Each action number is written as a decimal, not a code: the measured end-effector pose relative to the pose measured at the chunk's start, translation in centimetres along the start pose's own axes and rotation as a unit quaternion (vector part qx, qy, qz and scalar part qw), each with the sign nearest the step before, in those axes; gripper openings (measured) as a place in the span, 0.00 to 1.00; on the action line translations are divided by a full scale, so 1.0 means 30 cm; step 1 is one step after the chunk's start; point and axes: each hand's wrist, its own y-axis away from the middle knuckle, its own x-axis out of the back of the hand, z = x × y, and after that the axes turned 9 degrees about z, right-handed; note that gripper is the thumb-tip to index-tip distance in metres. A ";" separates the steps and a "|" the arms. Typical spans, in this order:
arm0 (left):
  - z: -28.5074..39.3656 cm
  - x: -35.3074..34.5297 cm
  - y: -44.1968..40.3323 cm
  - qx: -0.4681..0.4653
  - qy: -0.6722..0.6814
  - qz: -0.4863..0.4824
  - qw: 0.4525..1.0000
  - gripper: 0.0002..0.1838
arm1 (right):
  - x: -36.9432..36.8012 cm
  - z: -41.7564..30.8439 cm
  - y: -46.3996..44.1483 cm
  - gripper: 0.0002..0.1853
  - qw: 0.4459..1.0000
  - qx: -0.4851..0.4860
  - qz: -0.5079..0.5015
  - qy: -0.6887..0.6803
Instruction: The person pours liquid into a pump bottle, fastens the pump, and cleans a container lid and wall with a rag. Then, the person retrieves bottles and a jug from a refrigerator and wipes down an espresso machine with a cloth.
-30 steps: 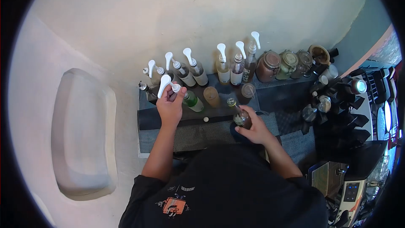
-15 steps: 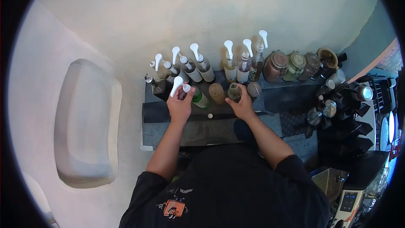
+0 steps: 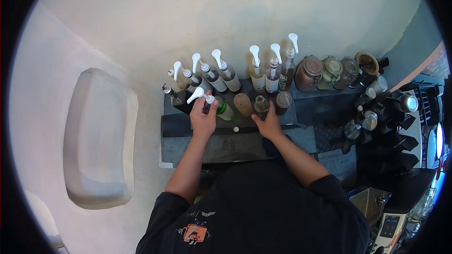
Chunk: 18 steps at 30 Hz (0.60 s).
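Note:
My left hand (image 3: 203,121) is closed around a white pump top (image 3: 197,95), fingers at its collar. The pump appears to sit on a green bottle (image 3: 225,111), though my fingers hide the join. My right hand (image 3: 269,124) grips the lower side of an uncapped clear glass bottle (image 3: 261,103), thumb on the near side and fingers along the right. Between the hands stands a tan-filled container (image 3: 243,103). Right of the glass bottle is a dark container with a clear lid (image 3: 284,99). A small white cap (image 3: 236,129) lies on the mat.
Several pump bottles (image 3: 230,81) line the wall. Clip-top jars (image 3: 309,73) continue the row rightward. Glass vessels (image 3: 351,130) and dark items crowd the right side. A black mesh mat (image 3: 226,148) covers the near counter. A machine with a display (image 3: 390,226) stands lower right.
The pump top has turned slightly, its spout now more sideways and lower. My right hand has slid a little down the glass bottle. The whole view shifted slightly.

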 end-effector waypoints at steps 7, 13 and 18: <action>0.004 -0.007 -0.004 -0.051 -0.022 0.020 0.998 0.22 | 0.046 0.100 0.143 0.58 0.999 0.013 -0.031 0.001; -0.002 0.007 -0.011 -0.083 -0.098 0.000 0.992 0.21 | 0.125 -0.014 0.163 0.55 0.998 0.035 0.008 -0.047; 0.031 0.002 -0.005 -0.092 -0.112 -0.005 0.989 0.19 | 0.060 -0.029 0.038 0.40 0.975 0.218 0.016 0.030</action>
